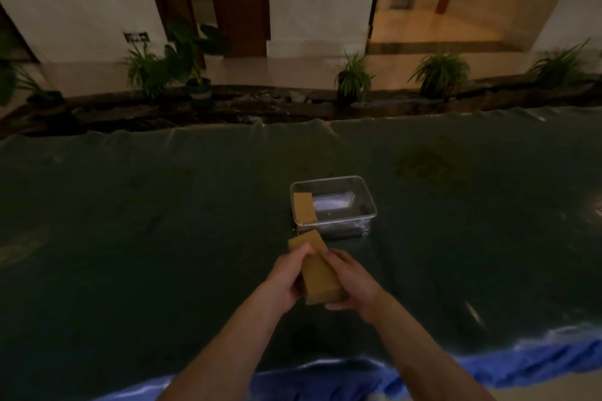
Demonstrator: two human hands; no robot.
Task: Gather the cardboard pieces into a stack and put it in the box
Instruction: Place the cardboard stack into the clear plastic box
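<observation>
A stack of brown cardboard pieces [317,270] is held between both hands just above the dark table, a little in front of the box. My left hand [286,280] grips its left side and my right hand [350,282] grips its right side and near end. The clear plastic box [358,187] stands open beyond the stack. One cardboard piece [305,208] leans inside the box against its left wall.
The table is covered by a dark glossy sheet [163,221], with a blue cloth [521,365] along the near edge. Potted plants [353,78] line the floor beyond the table's far edge.
</observation>
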